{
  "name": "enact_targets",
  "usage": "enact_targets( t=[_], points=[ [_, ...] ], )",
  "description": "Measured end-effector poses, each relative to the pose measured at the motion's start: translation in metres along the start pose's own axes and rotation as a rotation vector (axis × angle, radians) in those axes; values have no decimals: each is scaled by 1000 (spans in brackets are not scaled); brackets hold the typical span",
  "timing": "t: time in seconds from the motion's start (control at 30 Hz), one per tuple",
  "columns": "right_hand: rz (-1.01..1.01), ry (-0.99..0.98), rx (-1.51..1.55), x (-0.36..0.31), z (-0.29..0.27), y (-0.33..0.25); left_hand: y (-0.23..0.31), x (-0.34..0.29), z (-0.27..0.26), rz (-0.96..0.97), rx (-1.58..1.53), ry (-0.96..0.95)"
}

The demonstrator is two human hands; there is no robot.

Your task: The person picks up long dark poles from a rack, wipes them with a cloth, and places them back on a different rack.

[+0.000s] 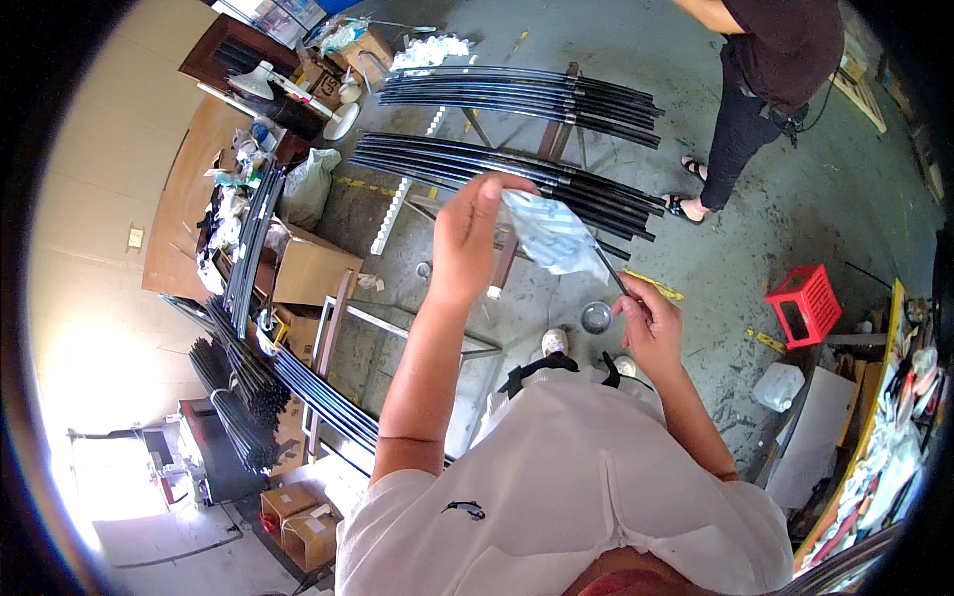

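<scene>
My left hand (469,236) is raised in front of me, its fingers closed at the upper left corner of a crumpled pale blue-and-white cloth or plastic sheet (555,234). I cannot make out which material it is. Lower and to the right, my right hand (651,326) pinches a thin dark stick (611,273). The stick slants up to the left, and its far end meets the sheet's right edge. Behind the sheet lie long black rods (497,164) in a row across a stand.
A second row of black rods (517,91) lies farther back. A round metal bowl (596,317) rests on the floor near my feet. At the right are a red plastic stool (803,304) and a white jug (778,385). Another person (740,109) stands far right. Cardboard boxes (310,266) crowd the left.
</scene>
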State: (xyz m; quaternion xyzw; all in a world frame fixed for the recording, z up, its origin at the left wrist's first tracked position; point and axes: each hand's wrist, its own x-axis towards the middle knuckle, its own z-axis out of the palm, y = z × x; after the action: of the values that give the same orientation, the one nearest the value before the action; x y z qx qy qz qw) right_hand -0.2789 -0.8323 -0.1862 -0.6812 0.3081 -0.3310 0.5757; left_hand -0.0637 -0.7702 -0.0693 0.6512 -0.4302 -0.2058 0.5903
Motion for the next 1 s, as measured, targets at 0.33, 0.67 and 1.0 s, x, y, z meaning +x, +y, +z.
enact_targets(
  t=[0.33, 0.67, 1.0],
  points=[
    [-120, -42, -47, -2, -5, 3, -15, -14, 9, -147, 190, -147],
    [-120, -51, -47, -11, -9, -1, -14, -19, 6, -153, 48, 0],
    [-74, -107, -7, -25, -6, 0, -17, -6, 1, -106, 274, -139]
  ],
)
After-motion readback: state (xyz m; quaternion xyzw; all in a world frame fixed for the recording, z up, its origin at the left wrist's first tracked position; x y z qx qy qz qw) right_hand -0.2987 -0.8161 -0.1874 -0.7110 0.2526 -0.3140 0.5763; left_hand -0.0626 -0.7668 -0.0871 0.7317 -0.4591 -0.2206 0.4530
